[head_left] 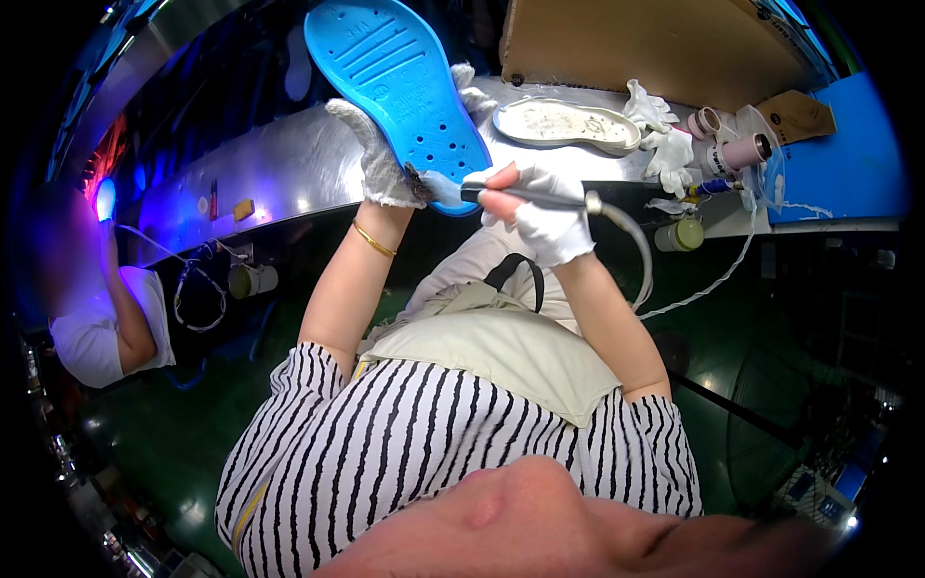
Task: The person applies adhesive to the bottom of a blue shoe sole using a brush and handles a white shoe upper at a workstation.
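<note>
My left hand [378, 159], in a greyish-white glove, holds a bright blue shoe sole [395, 82] from beneath, thumb along one edge and fingertips showing past the other. The sole has grooves and several small holes. In my right hand [549, 217] is a brush [540, 196] with a dark handle, a pale hose running from its rear end. This hand's glove leaves the thumb and a fingertip bare. The brush's dark bristles [417, 183] lie at the sole's near end; whether they touch it I cannot tell. Right of the sole, a white shoe sole [567, 125] rests on the metal bench.
White gloves [667, 159], a pink tumbler [740, 152] and a cardboard box [655, 48] stand or lie along the metal bench [289, 144]. A lidded jar [682, 234] hangs below its edge. At far left another person [111, 323] works near a glowing blue light.
</note>
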